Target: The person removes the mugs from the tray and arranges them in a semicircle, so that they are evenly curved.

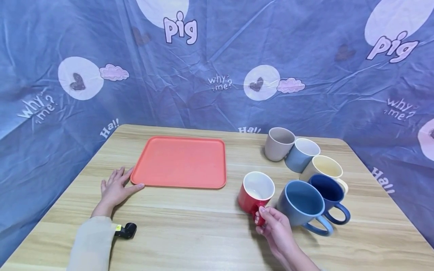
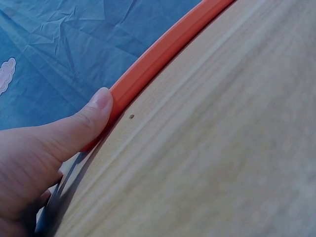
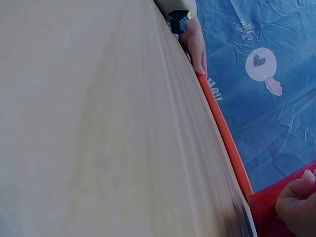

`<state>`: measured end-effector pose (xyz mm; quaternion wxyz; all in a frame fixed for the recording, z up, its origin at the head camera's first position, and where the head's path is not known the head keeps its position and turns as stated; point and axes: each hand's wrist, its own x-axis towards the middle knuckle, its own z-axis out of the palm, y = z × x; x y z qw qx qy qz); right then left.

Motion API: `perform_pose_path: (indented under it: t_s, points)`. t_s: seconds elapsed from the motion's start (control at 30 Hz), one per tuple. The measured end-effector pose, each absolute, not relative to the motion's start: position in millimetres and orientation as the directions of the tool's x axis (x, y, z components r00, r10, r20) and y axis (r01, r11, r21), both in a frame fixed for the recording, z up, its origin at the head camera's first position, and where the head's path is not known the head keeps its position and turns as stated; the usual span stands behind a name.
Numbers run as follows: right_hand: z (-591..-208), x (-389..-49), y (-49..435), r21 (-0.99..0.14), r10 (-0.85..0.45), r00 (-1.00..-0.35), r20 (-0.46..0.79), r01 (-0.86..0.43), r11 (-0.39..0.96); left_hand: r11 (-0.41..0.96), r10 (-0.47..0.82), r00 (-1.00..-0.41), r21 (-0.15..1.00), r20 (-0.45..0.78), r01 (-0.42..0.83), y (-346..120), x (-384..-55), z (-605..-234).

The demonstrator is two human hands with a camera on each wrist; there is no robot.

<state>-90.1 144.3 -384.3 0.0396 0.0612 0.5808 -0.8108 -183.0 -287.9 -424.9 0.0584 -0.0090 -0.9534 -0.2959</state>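
Note:
My right hand point(image 1: 276, 229) grips the handle of a red mug point(image 1: 249, 199) with a white inside, which stands upright to the right of the tray. In the right wrist view the red mug point(image 3: 269, 210) and the curled fingers show at the lower right corner. At the left, my left hand point(image 1: 116, 190) rests at the near left corner of a coral-red rectangular tray point(image 1: 183, 162), its fingers spread and its thumb along the rim. The left wrist view has that thumb touching the outside of the tray's edge point(image 2: 153, 59). Nothing lies on the tray.
Close to the right hand stands a large blue mug point(image 1: 295, 207), with a navy mug point(image 1: 333, 201) beside it. Behind them are a cream mug point(image 1: 315, 169), a light blue mug point(image 1: 298, 160) and a grey cup point(image 1: 276, 148). A blue printed cloth point(image 1: 203, 94) hangs behind the wooden table point(image 1: 190, 233).

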Motion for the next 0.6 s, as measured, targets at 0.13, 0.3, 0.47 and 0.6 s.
perform_pose_path:
  t_s: [0.13,0.3,0.47,0.6]
  points:
    - [-384.4,-89.5,145.2,-0.936,0.017,-0.989,-0.15,0.136,-0.323,0.824,-0.017,-0.993,0.564,0.116,0.052,-287.2,-182.9,-424.2]
    - [-385.6,-88.5,146.3,-0.933,0.028,-0.988,-0.151,0.133,-0.334,0.824,-0.016,-0.993,0.564,0.115,0.052,-287.2,-183.2,-423.7]
    - [-385.9,-87.7,147.0,-0.933,0.057,-0.982,-0.182,0.154,-0.326,0.826,-0.017,-0.994,0.562,0.109,0.047,-288.3,-183.8,-424.2]
    - [-384.3,-86.9,147.6,-0.927,0.089,-0.968,-0.235,0.196,-0.319,0.824,-0.018,-0.994,0.565,0.103,0.043,-288.9,-183.7,-424.8]
